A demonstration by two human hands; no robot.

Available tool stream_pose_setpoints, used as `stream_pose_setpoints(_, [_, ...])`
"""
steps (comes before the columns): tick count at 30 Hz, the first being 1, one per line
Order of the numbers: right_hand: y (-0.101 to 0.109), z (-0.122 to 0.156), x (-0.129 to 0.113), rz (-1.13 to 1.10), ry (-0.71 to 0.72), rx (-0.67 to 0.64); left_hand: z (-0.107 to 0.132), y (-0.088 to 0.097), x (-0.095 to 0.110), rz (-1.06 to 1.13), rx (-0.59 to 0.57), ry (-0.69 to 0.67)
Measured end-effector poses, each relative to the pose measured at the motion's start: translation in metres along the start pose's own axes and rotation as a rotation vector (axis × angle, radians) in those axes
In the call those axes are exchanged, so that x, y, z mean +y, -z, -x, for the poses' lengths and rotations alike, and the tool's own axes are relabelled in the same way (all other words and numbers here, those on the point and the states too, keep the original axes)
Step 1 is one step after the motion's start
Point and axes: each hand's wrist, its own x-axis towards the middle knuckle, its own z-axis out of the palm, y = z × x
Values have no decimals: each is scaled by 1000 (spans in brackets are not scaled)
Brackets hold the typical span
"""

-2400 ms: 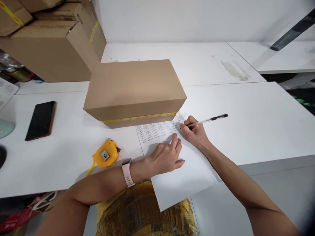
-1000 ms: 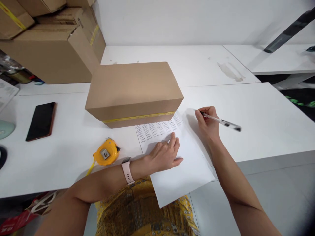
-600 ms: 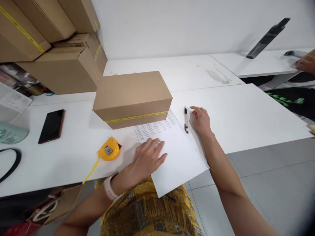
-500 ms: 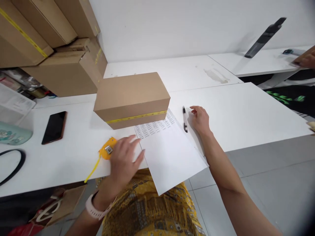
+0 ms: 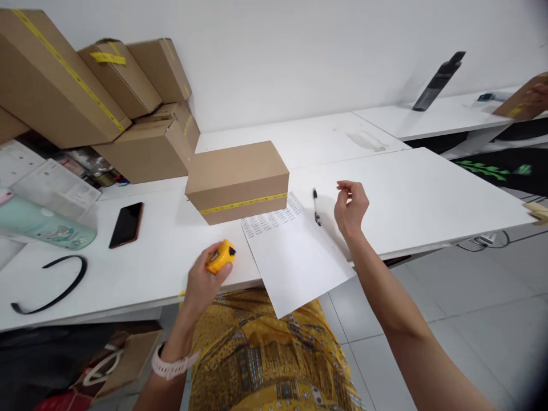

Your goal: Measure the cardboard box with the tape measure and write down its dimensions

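Note:
My left hand (image 5: 205, 279) is closed round a yellow tape measure (image 5: 221, 257), lifted just above the white table (image 5: 411, 194) near its front edge. My right hand (image 5: 351, 206) hovers over the table with its fingers loosely curled and nothing in them. A pen (image 5: 315, 206) lies on the table just left of that hand. A white sheet of paper (image 5: 295, 257) with rows of handwriting lies between my hands and overhangs the table edge. A closed brown cardboard box (image 5: 237, 180) with yellow tape stands on the sheet's far end.
Stacked cardboard boxes (image 5: 85, 91) fill the back left. A black phone (image 5: 127, 224), a mint-green container (image 5: 43, 225) and a black curved band (image 5: 49, 285) lie at the left. Another person's hand holds a box (image 5: 520, 103) at the far right. A dark handheld device (image 5: 436, 83) leans on the wall.
My right hand stopped writing, laid the pen on the table and lifted off it. My left hand left the paper, moved left and picked up the tape measure. The view has pulled back.

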Motion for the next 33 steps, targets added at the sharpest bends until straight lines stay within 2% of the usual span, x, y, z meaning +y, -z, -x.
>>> stream_pose_setpoints(1, [7, 14, -19, -72, -4, -94, 8, -2, 12, 124, -102, 11])
stream_pose_setpoints(2, [14, 29, -38, -164, -45, -282, 15, -6, 24, 224, -200, 12])
stream_pose_setpoints(4, [29, 61, -72, -344, -147, -801, 28, -13, 46, 345, -350, -12])
stream_pose_setpoints(5, [36, 74, -84, -406, -192, -1010, 33, -17, 55, 377, -397, -31])
stream_pose_setpoints(7, [47, 93, -100, -480, -272, -1238, 37, -24, 68, 407, -448, -60])
stream_pose_setpoints(8, [51, 97, -105, -501, -301, -1276, 36, -27, 71, 419, -459, -65])
stream_pose_setpoints(11, [58, 89, -109, -543, -351, -1282, 30, -24, 76, 473, -474, -64])
stream_pose_setpoints(14, [56, 53, -109, -561, -317, -1218, 12, -5, 75, 507, -392, -70])
stream_pose_setpoints(17, [39, -8, -108, -573, -267, -940, -28, 37, 70, 497, -179, -72])
stream_pose_setpoints(20, [2, -77, -103, -630, -264, -680, -84, 90, 60, 526, 39, -119])
stream_pose_setpoints(23, [-47, -122, -97, -620, -356, -626, -142, 136, 46, 470, 17, -82])
stream_pose_setpoints(25, [-77, -130, -92, -555, -436, -606, -173, 154, 35, 431, -42, -24])
stream_pose_setpoints(28, [-109, -121, -86, -503, -489, -564, -204, 164, 20, 424, -112, 51])
stream_pose_setpoints(33, [-127, -99, -79, -510, -526, -545, -230, 158, 6, 441, -225, 55])
